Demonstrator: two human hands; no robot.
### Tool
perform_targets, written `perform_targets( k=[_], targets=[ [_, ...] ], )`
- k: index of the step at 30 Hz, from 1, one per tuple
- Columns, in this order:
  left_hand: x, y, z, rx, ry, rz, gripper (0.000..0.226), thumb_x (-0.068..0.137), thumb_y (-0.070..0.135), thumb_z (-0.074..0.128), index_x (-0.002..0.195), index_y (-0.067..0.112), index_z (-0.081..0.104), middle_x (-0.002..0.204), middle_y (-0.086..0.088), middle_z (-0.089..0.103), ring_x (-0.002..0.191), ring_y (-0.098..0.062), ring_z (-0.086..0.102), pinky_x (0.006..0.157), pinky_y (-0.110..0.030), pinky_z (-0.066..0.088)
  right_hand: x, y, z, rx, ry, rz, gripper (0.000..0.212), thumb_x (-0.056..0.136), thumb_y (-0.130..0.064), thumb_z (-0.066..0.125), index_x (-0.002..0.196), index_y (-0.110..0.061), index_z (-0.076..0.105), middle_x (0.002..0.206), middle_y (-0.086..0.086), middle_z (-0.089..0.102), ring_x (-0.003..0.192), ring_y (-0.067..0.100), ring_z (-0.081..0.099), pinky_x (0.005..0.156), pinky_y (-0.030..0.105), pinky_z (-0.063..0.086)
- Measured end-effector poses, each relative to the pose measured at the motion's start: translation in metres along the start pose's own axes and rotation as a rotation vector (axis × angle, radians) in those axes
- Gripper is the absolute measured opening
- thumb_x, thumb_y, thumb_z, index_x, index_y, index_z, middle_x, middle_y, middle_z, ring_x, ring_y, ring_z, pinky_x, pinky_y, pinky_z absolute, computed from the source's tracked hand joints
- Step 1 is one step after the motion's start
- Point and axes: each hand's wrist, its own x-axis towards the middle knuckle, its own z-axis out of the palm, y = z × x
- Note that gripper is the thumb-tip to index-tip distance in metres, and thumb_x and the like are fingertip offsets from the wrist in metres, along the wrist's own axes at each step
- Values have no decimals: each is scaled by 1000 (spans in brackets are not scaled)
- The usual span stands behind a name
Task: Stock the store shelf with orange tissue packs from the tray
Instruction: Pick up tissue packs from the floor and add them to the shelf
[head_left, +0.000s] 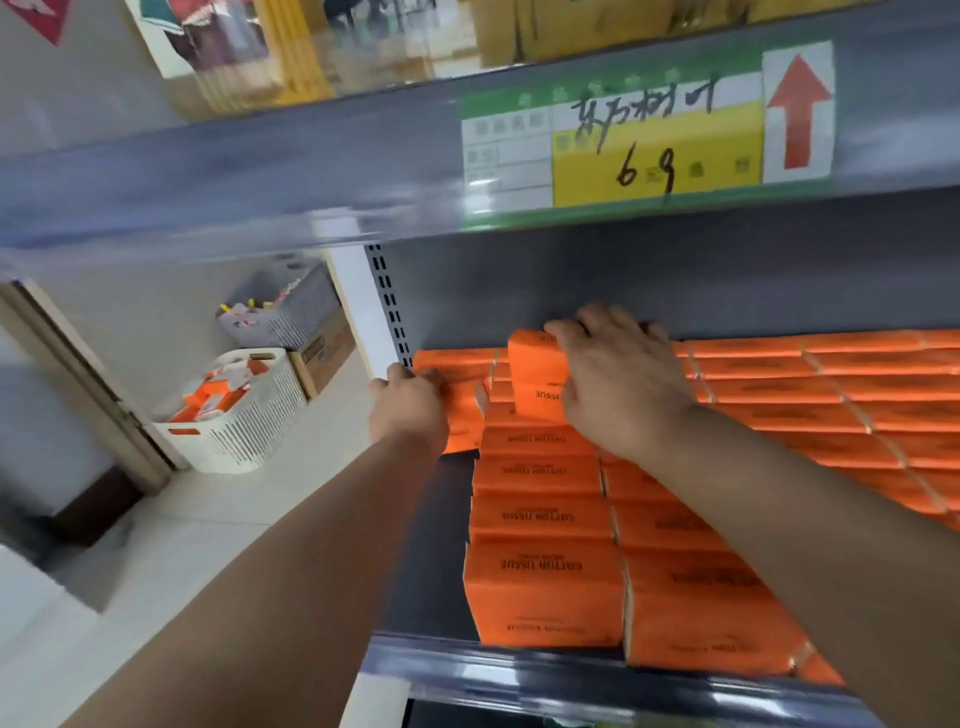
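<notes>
Orange tissue packs (540, 519) fill most of the dark shelf (431, 545) in tight rows running from its front rail to the back wall. Their printed faces read "COTTON TISSUE" upside down. A strip along the shelf's left edge is bare.

Near the back, one raised pack (535, 364) stands higher than the row beneath it. The right hand (623, 379) lies over it, its fingers (613, 317) curled across the top toward the far side and the thumb low on the near face, so the pack is gripped.

At the shelf's rear left corner, beside the slotted upright (387, 301), lies a corner pack (457, 364). The left hand (410, 405) is at its near end with its fingers (434, 376) curled onto it. The view is blurred there, but they appear to hold the pack.

On the edge of the shelf above, a green and yellow price label (639, 150) carries handwriting and "69", with a red arrow (800, 109) just right of it.

On the floor (234, 519) to the left sits a white slatted tray (249, 415) with orange packs inside. Behind it are a cardboard box (324, 353) and a grey basket (285, 306).
</notes>
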Motion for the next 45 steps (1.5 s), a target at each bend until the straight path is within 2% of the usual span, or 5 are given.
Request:
perform_targets(
  k=[9,15,20,27,45],
  targets=[
    [-11,-15,-3,-427,148,33,68,71,-15,41,133,14,45,131,-7,39,125,-27,37,93,-33,41,5,-8,-2,60,-4,34,52,86,-21,53,136,-25,41,126,2,47,119,25,42,93,42,34],
    [-28,-61,-27,-405,184,-150,66,76,-13,47,137,11,41,139,-10,39,130,-29,37,103,-38,39,31,-64,-6,290,48,-12,53,85,-20,55,136,-28,41,127,2,46,121,26,42,97,42,38],
    [-38,-93,-37,-363,190,-237,65,77,-13,52,137,11,43,140,-10,41,126,-29,41,103,-42,44,49,-114,20,394,-83,-88,53,83,-14,59,131,-29,43,128,0,44,121,24,42,96,37,37],
    [-52,-113,-26,-363,156,-221,59,81,-9,53,136,11,44,140,-10,39,125,-30,43,100,-40,45,48,-123,60,303,-274,-64,54,81,-2,57,129,-22,44,126,4,43,124,26,39,98,41,39],
    [-70,-119,-12,-347,48,-107,57,85,-3,58,136,17,44,141,-3,38,126,-23,43,96,-34,47,28,-150,57,23,-260,-43,68,72,-1,59,134,-18,36,130,9,35,122,27,34,98,41,36]
  ],
)
